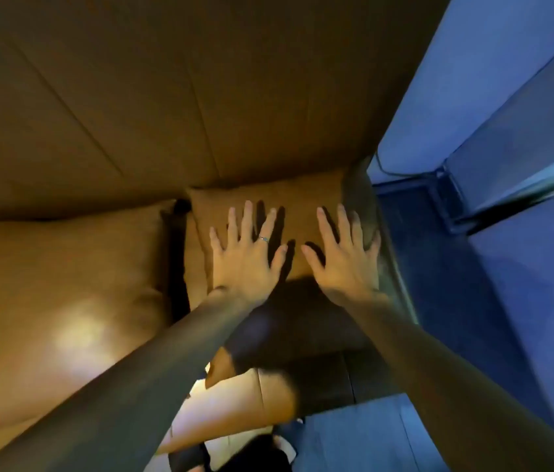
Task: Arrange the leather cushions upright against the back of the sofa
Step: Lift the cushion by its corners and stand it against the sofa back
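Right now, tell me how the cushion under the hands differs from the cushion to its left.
The right cushion has the left hand and the right hand spread flat on it; the left cushion is untouched. The right cushion sits in the corner by the armrest; the left cushion looks larger and catches a bright glare. Both are tan leather against the sofa back.

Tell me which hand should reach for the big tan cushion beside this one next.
Left. The left hand lies flat on the small tan leather cushion nearest the large tan leather cushion; the right hand is by the sofa's arm, farther off.
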Available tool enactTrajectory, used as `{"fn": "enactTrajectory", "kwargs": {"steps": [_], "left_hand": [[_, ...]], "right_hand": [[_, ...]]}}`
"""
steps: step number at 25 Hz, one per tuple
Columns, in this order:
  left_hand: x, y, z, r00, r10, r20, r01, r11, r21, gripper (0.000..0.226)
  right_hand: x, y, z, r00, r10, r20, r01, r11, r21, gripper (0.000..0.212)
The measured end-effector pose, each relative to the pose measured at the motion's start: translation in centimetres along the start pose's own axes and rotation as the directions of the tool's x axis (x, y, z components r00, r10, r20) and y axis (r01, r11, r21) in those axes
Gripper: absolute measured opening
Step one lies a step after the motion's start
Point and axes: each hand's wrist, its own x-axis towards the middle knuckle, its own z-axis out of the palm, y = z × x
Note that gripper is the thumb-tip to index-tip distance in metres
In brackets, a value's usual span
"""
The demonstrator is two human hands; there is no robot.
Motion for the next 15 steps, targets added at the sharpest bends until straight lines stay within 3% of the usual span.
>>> {"fn": "enactTrajectory", "kwargs": {"steps": [4,9,11,15], "left_hand": [[1.7,0.6,6.2,0.982,-0.155,0.113,0.163,0.985,-0.062,0.069],[3.3,0.8,9.2,0.985,-0.170,-0.031,0.168,0.984,-0.053,0.069],[3.3,0.6,9.5,0.986,-0.161,-0.048,0.158,0.986,-0.061,0.069],[3.5,0.3,8.2,0.961,-0.204,-0.185,0.164,0.963,-0.212,0.056]], "right_hand": [[1.1,0.8,4.6,0.997,-0.012,-0.078,0.007,0.998,-0.062,0.073],[2.5,1.6,6.1,0.983,-0.020,-0.183,0.010,0.998,-0.058,0.072],[2.6,1.4,6.2,0.987,-0.016,-0.163,0.007,0.998,-0.056,0.072],[3.0,1.2,5.0,0.989,0.018,-0.148,-0.014,0.999,0.033,0.062]]}}
